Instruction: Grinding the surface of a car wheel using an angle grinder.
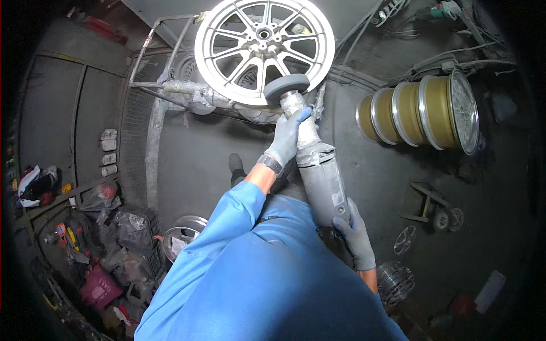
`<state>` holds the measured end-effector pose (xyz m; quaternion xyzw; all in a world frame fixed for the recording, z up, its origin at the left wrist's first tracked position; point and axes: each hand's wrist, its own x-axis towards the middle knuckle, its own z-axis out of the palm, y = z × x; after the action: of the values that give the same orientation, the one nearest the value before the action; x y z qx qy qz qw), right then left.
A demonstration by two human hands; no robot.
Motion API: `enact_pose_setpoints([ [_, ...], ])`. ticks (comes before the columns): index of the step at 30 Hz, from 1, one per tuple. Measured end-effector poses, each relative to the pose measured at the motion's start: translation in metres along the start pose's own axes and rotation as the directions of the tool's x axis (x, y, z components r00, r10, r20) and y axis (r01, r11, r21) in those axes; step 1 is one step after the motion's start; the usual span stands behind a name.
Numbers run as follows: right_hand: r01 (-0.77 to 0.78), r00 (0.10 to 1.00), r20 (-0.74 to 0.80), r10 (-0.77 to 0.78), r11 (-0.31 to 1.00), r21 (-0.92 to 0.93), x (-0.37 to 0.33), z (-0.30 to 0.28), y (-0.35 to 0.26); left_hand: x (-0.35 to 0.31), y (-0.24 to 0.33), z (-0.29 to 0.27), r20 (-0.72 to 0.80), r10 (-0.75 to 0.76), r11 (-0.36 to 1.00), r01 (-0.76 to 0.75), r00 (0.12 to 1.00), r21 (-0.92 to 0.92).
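Observation:
A silver spoked wheel rim (pixel 264 35) rests on a metal stand at the top middle. I hold a long grey power grinder (pixel 322 181) across my front, its round grey disc (pixel 286 85) over the rim's lower right edge; whether they touch I cannot tell. My left hand (pixel 287 136), in a grey glove, is wrapped around the wrapped neck just behind the disc. My right hand (pixel 356 234), gloved too, grips the rear end of the grinder's body. Part of the rim is hidden behind the disc.
Gold wheel rims (pixel 406 113) stand in a row at the right. A small wheeled cart (pixel 429 204) is below them. Another rim (pixel 185 234) lies by my left arm. A black crate (pixel 136 227) and bags fill the lower left. Cables (pixel 443 57) run along the upper right.

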<state>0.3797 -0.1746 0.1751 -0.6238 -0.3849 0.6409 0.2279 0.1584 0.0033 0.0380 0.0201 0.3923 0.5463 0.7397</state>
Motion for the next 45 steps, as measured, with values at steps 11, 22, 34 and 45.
enact_pose_setpoints([
  [11, -0.033, 0.983, 0.183, 0.007, 0.990, 0.138, 0.023, 0.064, 0.003, -0.033, 0.068, -0.068, -0.127, 0.108, 0.988, -0.092, 0.986, 0.122],
  [22, -0.061, 0.994, 0.103, 0.048, 0.990, 0.126, 0.011, -0.001, 0.007, -0.012, 0.016, -0.023, -0.105, 0.040, 0.997, -0.033, 0.994, 0.063],
  [34, -0.044, 0.998, -0.049, 0.043, 0.999, -0.014, 0.012, -0.046, -0.013, 0.034, -0.026, 0.036, 0.035, 0.013, 0.998, -0.011, 0.999, -0.064],
  [45, 0.022, 0.995, 0.101, -0.010, 0.993, -0.119, 0.017, 0.010, 0.000, -0.015, 0.024, -0.042, -0.125, 0.111, 0.993, -0.114, 0.986, -0.015],
])
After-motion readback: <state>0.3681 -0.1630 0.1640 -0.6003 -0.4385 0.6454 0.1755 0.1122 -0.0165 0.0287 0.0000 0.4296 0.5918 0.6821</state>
